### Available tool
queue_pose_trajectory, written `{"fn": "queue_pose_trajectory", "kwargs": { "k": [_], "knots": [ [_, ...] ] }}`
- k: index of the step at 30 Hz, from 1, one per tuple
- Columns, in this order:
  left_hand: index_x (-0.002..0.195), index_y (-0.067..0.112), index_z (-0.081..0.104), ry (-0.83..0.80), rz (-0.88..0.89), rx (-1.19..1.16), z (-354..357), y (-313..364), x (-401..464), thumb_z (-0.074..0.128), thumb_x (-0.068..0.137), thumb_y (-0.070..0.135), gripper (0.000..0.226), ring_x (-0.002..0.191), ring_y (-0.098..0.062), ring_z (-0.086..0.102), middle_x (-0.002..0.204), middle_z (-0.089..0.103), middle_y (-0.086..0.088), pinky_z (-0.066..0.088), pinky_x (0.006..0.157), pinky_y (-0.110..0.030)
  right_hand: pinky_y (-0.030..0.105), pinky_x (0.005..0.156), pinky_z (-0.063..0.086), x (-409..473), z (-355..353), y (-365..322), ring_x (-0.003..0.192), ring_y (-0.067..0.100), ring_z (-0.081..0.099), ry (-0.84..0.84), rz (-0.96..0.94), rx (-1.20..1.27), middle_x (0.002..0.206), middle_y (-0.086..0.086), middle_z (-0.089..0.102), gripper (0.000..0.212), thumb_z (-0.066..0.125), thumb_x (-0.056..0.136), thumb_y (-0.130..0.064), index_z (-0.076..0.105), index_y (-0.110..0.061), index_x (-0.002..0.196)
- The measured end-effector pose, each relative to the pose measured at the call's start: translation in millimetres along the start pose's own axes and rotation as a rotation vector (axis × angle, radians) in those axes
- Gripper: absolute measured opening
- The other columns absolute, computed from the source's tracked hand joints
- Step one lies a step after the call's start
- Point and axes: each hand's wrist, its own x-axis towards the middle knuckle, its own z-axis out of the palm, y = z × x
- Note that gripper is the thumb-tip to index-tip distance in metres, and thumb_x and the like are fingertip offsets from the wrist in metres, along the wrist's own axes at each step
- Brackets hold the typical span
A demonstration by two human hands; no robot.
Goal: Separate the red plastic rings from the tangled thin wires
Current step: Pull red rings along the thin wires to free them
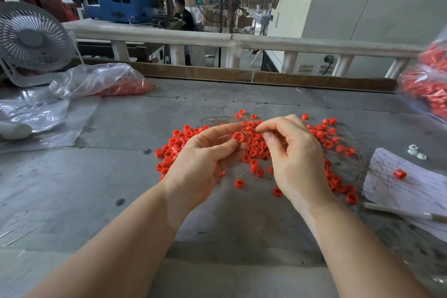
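Item: red plastic rings [256, 152] tangled in thin wires [225, 120], mid-desk [121, 176].
Your left hand [200, 162] pinches one ring [238, 136]; your right hand [295, 157] pinches wire strands beside it, above the heap.

Two bare forearms are seen, with no sleeves worn; the left hand [197, 152] and right hand [294, 152] are ungloved and unadorned by rings.

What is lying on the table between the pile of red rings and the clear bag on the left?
In the head view, only bare grey table lies between the red rings and the clear bag.
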Motion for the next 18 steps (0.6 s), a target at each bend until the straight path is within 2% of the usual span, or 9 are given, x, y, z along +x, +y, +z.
{"fn": "queue_pose_trajectory", "kwargs": {
  "k": [4,10,18],
  "knots": [
    [0.087,0.006,0.067,-0.008,0.000,-0.018,-0.9,-0.2,0.5,0.050,0.085,-0.006,0.021,0.067,-0.009,0.068,0.071,0.069,-0.003,0.057,0.067,-0.019,0.035,0.075,0.047,0.0,0.0,0.7,0.082,0.018,0.058,-0.003,0.031,-0.004,0.085,0.000,0.060,0.012,0.059,0.088,-0.002,0.069,-0.008,0.088],
    [0.074,0.012,0.075,0.004,-0.006,-0.011,0.3,1.5,-1.1,0.051,0.084,-0.007,0.032,0.067,-0.011,0.068,0.071,0.069,-0.006,0.056,0.065,-0.018,0.031,0.075,0.045,0.5,-0.3,0.5,0.082,0.016,0.058,0.002,0.038,-0.007,0.085,-0.001,0.060,0.012,0.059,0.088,-0.002,0.070,-0.008,0.087],
    [0.083,0.009,0.072,0.055,0.019,0.084,0.4,1.3,-1.2,0.047,0.090,-0.008,0.030,0.073,-0.013,0.069,0.072,0.068,-0.006,0.057,0.071,-0.019,0.033,0.075,0.047,0.3,-0.5,0.0,0.081,0.016,0.057,-0.022,0.070,-0.003,0.085,-0.001,0.059,0.013,0.060,0.088,-0.002,0.070,-0.010,0.088]
  ]
}}
